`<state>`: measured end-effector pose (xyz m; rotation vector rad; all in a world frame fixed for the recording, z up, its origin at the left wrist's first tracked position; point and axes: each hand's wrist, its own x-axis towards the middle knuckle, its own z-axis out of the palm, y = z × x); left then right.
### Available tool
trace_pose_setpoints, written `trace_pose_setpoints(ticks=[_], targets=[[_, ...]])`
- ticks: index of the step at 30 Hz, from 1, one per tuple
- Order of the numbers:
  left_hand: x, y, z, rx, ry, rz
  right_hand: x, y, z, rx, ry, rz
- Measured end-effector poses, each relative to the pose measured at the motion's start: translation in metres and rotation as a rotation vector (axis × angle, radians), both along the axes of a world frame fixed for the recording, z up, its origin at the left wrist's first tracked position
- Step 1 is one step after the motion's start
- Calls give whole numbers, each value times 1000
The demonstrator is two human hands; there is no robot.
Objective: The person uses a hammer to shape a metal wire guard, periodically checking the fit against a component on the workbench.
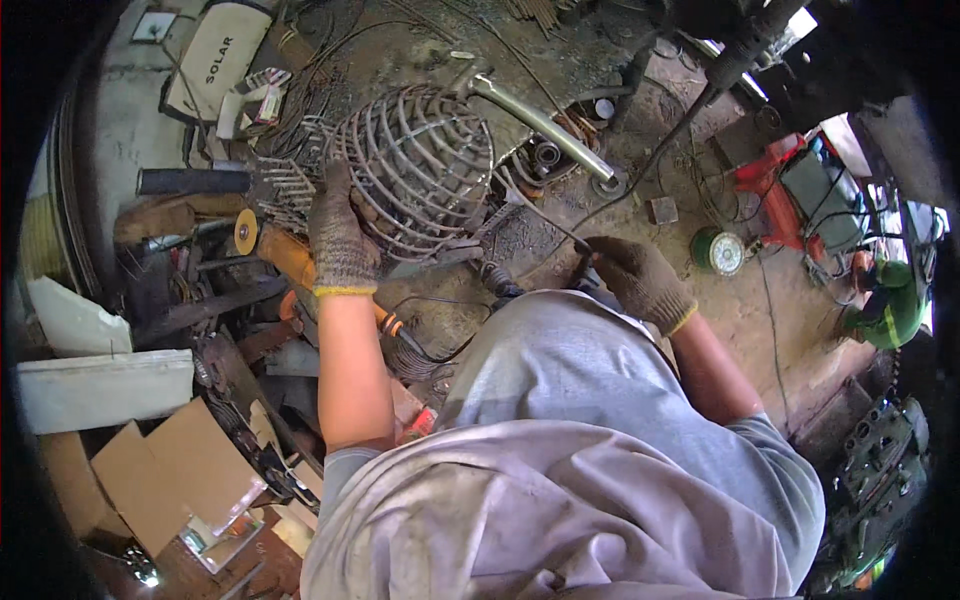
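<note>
A domed cage of bent metal rods (415,170) sits on the ground in front of me. My left hand (345,240), in a brown knitted glove with a yellow cuff, is closed on the cage's left side; its fingertips are partly hidden. To the right, my right hand (640,285), gloved the same way, is closed around the near end of a thin metal rod (545,217). That rod slants up and left toward the cage's right side. Beyond it lies a shiny metal tube (545,128), one end close to the cage's top.
An orange angle grinder (285,255) lies left of the cage, amid scrap metal. Cardboard (175,475) and a white block (105,390) are at the lower left. Rightward are a round green-rimmed tin (718,251), a red-framed machine (785,190) and a green object (892,305). Cables cross the floor.
</note>
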<state>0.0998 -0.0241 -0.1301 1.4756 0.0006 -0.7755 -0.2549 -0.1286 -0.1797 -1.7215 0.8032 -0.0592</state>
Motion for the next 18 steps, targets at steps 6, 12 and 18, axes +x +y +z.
trace_pose_setpoints(ticks=[6, 12, 18], targets=[[3, -6, -17, 142, -18, 104, 14, -7, -15, 24, 2, 42], [8, -5, -31, 150, -215, 100, 24, -10, -22, -17, -19, 59], [0, -6, -25, 170, -311, 68, 20, -5, -29, -9, 10, 61]])
